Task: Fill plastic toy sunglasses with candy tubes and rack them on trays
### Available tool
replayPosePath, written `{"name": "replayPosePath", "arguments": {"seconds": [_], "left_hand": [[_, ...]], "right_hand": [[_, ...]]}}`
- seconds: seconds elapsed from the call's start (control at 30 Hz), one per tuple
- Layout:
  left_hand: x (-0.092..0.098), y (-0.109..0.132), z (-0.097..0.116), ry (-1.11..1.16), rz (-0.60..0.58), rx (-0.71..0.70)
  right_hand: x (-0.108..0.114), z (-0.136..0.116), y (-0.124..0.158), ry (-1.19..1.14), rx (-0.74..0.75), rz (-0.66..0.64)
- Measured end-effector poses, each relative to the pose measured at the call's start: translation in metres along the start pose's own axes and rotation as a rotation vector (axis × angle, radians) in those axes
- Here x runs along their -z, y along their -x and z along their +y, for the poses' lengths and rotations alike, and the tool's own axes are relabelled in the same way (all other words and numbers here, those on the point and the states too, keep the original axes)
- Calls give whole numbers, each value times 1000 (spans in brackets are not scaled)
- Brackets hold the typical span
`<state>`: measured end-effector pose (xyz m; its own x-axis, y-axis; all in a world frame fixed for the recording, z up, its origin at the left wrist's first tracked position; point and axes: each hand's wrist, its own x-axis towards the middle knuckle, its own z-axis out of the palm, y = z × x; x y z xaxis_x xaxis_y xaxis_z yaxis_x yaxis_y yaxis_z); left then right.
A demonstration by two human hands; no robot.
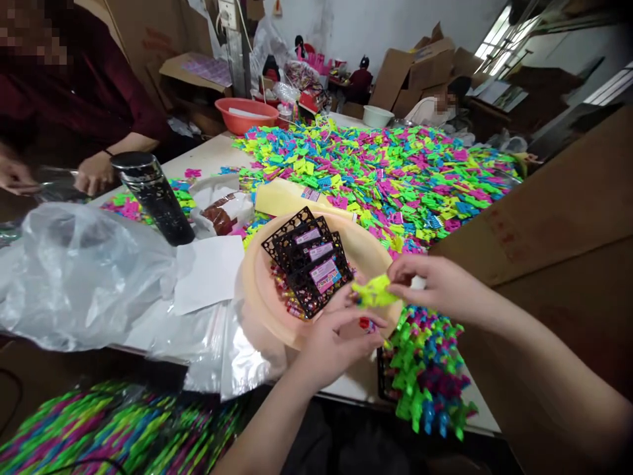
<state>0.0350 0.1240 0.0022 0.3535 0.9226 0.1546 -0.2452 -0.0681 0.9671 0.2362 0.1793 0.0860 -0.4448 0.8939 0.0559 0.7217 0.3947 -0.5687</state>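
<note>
My right hand (438, 285) pinches a small neon-yellow plastic toy (374, 291) over the rim of a peach plastic bowl (260, 277). My left hand (336, 336) is closed just below it, with a tiny red piece (364, 323) at its fingertips, and it also touches the yellow toy. In the bowl lie black lattice cards with pink labels (311, 260) and small loose candies. Below my hands stands a tray of assembled green, blue and purple toys (428, 379).
A huge heap of neon plastic pieces (376, 171) covers the table's far half. A black bottle (154, 196), clear plastic bags (79, 270) and white paper lie at left. Another person's hands (93, 173) work at far left. Cardboard (558, 211) leans at right.
</note>
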Motion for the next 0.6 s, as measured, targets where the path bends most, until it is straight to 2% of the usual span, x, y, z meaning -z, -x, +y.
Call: {"name": "replayPosePath", "arguments": {"seconds": [0.07, 0.13, 0.2, 0.27, 0.4, 0.5, 0.6], "left_hand": [[-7, 10, 2, 70, 42, -6], [-14, 21, 3, 95, 155, -3], [-20, 33, 5, 76, 219, 14], [-26, 43, 7, 58, 233, 31], [-37, 57, 8, 13, 201, 25], [-44, 62, 6, -23, 210, 20], [-49, 66, 7, -48, 293, 48]], "right_hand": [[-14, -36, 21, 9, 97, 35], [-26, -58, 41, 93, 166, 152], [-37, -70, 60, 207, 221, 241], [-48, -74, 76, 285, 239, 251], [-63, -76, 99, 218, 184, 330], [-62, -74, 113, 8, 64, 433], [-60, -67, 126, -283, -111, 518]]}}
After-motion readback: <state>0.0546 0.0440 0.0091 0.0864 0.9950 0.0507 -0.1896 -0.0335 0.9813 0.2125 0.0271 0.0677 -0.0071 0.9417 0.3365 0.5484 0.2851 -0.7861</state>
